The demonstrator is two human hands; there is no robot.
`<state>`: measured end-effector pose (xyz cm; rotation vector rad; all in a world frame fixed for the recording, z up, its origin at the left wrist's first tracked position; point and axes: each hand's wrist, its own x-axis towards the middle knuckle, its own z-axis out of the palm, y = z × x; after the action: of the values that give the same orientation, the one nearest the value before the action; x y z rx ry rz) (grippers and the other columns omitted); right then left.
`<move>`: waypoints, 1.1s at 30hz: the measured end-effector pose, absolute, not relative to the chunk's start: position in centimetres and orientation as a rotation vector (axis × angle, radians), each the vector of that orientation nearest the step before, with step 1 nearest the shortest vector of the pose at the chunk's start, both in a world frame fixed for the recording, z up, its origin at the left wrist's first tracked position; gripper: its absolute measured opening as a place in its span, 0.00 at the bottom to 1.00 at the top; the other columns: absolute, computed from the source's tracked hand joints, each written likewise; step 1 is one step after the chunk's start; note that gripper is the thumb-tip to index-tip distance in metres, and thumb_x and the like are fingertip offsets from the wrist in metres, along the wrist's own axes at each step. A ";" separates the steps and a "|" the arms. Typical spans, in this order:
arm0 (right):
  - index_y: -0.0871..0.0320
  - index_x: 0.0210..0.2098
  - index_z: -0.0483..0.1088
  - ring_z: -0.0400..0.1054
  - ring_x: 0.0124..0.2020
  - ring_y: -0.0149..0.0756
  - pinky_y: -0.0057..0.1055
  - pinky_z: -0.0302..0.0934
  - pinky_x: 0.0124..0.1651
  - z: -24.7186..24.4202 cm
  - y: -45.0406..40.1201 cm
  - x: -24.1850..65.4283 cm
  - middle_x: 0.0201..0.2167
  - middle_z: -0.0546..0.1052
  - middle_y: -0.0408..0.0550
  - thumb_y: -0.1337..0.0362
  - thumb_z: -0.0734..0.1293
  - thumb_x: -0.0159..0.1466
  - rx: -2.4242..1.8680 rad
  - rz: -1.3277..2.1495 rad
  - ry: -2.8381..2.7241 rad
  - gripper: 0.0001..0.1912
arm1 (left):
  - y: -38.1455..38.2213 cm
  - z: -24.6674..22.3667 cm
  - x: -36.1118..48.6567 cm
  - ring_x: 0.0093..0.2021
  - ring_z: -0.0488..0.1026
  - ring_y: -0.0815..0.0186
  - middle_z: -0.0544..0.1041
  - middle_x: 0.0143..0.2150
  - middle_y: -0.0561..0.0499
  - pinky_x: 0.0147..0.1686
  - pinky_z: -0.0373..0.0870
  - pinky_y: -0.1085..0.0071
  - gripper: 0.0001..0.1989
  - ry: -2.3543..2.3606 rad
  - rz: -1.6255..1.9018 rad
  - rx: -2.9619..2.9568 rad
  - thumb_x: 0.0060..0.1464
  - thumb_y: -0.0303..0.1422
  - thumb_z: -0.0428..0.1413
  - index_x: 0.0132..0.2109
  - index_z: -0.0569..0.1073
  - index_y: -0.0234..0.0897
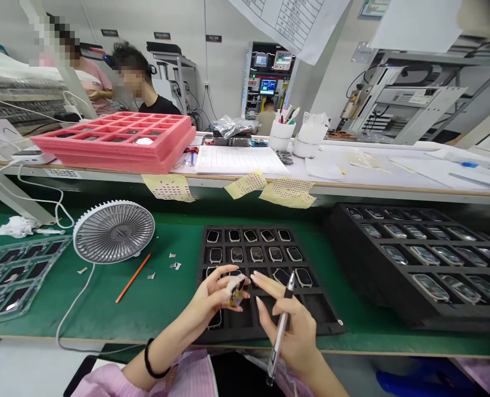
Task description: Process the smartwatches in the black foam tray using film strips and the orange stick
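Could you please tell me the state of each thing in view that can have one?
Left hand: pinching a small gold-and-white part.
Right hand: gripping a silver pen-shaped tool.
Black foam tray: upper rows filled, bottom row mostly empty.
Pink foam trays: stacked.
Orange pencil: lying flat.

Left wrist (pixel 162 353) bearing a black elastic wristband (pixel 151 361) just above a pale pink sleeve (pixel 104 383); black garment (pixel 228 375) beside the sleeve.

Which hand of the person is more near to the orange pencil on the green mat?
Left. The left hand is to the right of the orange pencil, not touching it; the right hand is farther right.
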<state>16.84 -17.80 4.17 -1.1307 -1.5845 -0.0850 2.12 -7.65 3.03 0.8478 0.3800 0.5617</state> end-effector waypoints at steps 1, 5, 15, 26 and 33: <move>0.55 0.34 0.57 0.70 0.52 0.46 0.43 0.71 0.48 4.0 -17.6 16.8 0.48 0.76 0.57 0.79 0.65 0.58 -1.088 -0.114 -1.583 0.15 | -7.7 3.0 2.3 0.44 0.75 0.58 0.75 0.48 0.43 0.35 0.73 0.70 0.26 0.398 0.562 0.800 0.47 0.39 0.64 0.53 0.69 0.39; 0.56 0.32 0.60 0.70 0.52 0.47 0.46 0.70 0.50 2.8 -16.7 16.5 0.47 0.77 0.56 0.78 0.67 0.58 -1.066 -0.254 -1.662 0.13 | -7.9 2.9 3.1 0.50 0.72 0.59 0.74 0.53 0.43 0.46 0.70 0.67 0.25 0.434 0.536 0.647 0.53 0.42 0.60 0.56 0.68 0.39; 0.59 0.35 0.68 0.72 0.49 0.45 0.44 0.72 0.50 1.9 -15.8 16.6 0.46 0.78 0.55 0.79 0.68 0.56 -1.072 -0.482 -1.671 0.12 | -8.3 2.9 3.6 0.54 0.69 0.57 0.73 0.55 0.44 0.54 0.64 0.61 0.25 0.395 0.505 0.608 0.52 0.45 0.60 0.55 0.70 0.42; 0.63 0.37 0.70 0.72 0.49 0.45 0.44 0.72 0.51 2.2 -15.2 17.3 0.45 0.78 0.59 0.79 0.67 0.58 -1.000 -0.535 -1.768 0.10 | -8.7 2.2 3.7 0.54 0.70 0.59 0.72 0.55 0.46 0.51 0.66 0.62 0.24 0.325 0.448 0.568 0.55 0.43 0.58 0.58 0.68 0.45; 0.64 0.36 0.70 0.70 0.51 0.45 0.45 0.71 0.51 3.1 -15.3 18.1 0.41 0.79 0.59 0.78 0.64 0.61 -0.963 -0.587 -1.907 0.06 | -8.7 1.6 3.6 0.50 0.72 0.61 0.77 0.48 0.46 0.54 0.63 0.62 0.20 0.329 0.380 0.511 0.55 0.45 0.58 0.51 0.74 0.39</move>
<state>18.12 -15.34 3.09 -0.9632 -1.9075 -0.5873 3.63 -8.68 1.59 0.5114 0.3285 0.3799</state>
